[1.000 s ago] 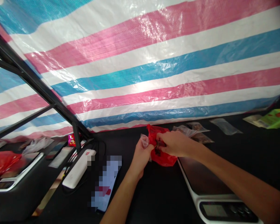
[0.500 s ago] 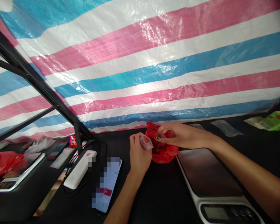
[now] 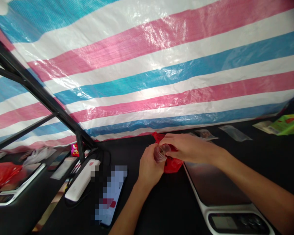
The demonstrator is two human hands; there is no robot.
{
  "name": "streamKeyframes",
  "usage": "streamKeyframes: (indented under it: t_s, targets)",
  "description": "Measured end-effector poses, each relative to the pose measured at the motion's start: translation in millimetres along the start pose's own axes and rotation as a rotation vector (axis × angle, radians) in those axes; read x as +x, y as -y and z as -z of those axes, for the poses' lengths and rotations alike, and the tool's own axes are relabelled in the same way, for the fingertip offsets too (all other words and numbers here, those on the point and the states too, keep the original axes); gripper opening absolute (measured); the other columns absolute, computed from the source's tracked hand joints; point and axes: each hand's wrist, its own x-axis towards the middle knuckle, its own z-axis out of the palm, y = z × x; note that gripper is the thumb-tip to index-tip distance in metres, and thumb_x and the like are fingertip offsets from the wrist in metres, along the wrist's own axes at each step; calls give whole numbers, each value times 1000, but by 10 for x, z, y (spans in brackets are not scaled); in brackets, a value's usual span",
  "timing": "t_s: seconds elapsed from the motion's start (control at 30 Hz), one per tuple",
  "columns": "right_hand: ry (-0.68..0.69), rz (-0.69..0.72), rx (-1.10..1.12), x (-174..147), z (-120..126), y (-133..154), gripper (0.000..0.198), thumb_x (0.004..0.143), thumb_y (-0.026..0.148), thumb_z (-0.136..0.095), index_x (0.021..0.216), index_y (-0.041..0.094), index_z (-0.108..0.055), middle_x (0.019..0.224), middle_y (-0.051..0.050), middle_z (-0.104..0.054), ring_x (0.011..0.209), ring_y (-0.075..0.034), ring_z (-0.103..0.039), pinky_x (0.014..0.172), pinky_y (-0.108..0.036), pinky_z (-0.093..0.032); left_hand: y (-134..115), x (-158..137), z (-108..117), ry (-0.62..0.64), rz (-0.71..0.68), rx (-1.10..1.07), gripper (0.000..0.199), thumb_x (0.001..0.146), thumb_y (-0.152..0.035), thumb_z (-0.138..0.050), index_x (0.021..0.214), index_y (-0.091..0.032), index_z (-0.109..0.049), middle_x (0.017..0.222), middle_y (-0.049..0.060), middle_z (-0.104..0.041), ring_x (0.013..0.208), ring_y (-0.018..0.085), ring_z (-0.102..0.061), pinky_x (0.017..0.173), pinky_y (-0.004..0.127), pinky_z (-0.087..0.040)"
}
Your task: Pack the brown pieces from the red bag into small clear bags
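Observation:
My left hand [image 3: 150, 166] is closed around a small clear plastic bag [image 3: 159, 156], its mouth held open toward my right hand. The fingers of my right hand [image 3: 183, 147] are pinched at the bag's mouth, over small brown pieces [image 3: 164, 149] whose kind I cannot make out. Beneath and behind both hands lies a red plastic bag [image 3: 173, 165] on the black tabletop, with dark bits inside mostly hidden by the fingers. A digital kitchen scale [image 3: 218, 182] with a dark plate sits just right of it, partly under my right forearm.
Left of my arm lie a smartphone [image 3: 111, 195] and a white power bank [image 3: 82, 181] with black cables. Clear bags [image 3: 235, 133] and a green packet [image 3: 287, 124] line the back right. Another scale [image 3: 17, 192] and red bag [image 3: 5, 178] stand far left. A striped tarp [image 3: 161, 75] hangs behind.
My right hand has moved left and slightly down, bringing the brown pieces from over the red bag to the small clear bag's mouth. My left hand has shifted slightly right.

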Motion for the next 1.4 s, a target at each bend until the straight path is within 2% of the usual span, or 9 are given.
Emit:
streamKeyframes:
  t_s: [0.2,0.37,0.47,0.63,0.83,0.97,1.13,1.3,1.4]
  targets:
    - [-12,-26,-62,33,-81,12,23,98,35,-66,117,23,-74,118,-8,-69,100,-27,-71,88,-37,-51,-20,2,0,-5,-2,-15,46,83,-17,-72,128,-27,-70,117,10,-74,107,30,-67,99,42,-51]
    - [-31,-52,-74,32,-111,40,23,101,36,-62,118,24,-73,125,-10,-66,96,-25,-71,88,-36,-53,-98,13,-32,17,108,-328,47,78,-18,-81,123,-25,-69,117,9,-75,106,27,-71,95,37,-56]
    - [-10,-27,-25,18,-95,41,25,101,28,-60,123,26,-72,128,-8,-67,103,-26,-71,93,-37,-52,-74,29,-42,45,129,-376,46,81,-22,-82,125,-24,-67,118,9,-75,104,26,-72,95,36,-55]
    - [21,6,30,9,-70,21,26,98,17,-60,118,27,-74,121,-6,-70,104,-25,-70,95,-36,-50,18,30,-70,129,123,-369,37,87,-30,-79,121,-21,-66,110,8,-76,96,22,-71,85,31,-54]
    - [16,-7,20,11,19,32,25,98,32,-67,121,27,-77,110,-5,-74,103,-27,-70,90,-35,-49,8,40,-55,189,144,-441,33,86,-33,-82,113,-19,-69,105,6,-76,91,20,-69,81,27,-52]
    - [8,74,69,8,54,51,32,99,18,-59,125,30,-75,119,-5,-70,111,-24,-66,98,-35,-48,-45,49,-6,134,94,-378,34,88,-34,-80,118,-20,-73,111,8,-74,100,22,-69,88,29,-53]
    - [-55,152,45,-5,52,121,41,95,4,-51,117,27,-75,125,-7,-65,118,-23,-63,104,-35,-47,-94,51,32,101,84,-434,48,86,-27,-81,131,-21,-69,124,11,-72,114,26,-70,102,37,-54]
    - [-38,112,38,-9,36,156,35,95,17,-62,126,29,-72,129,-7,-65,119,-26,-63,105,-37,-48,-132,49,31,64,84,-516,61,78,-21,-86,135,-24,-64,134,10,-71,118,25,-71,104,36,-54]
    - [-79,57,38,7,10,140,26,99,21,-61,122,28,-72,125,-7,-65,110,-24,-67,100,-36,-50,-151,40,28,48,84,-519,60,83,-26,-82,139,-25,-61,133,9,-72,116,25,-72,101,35,-56]
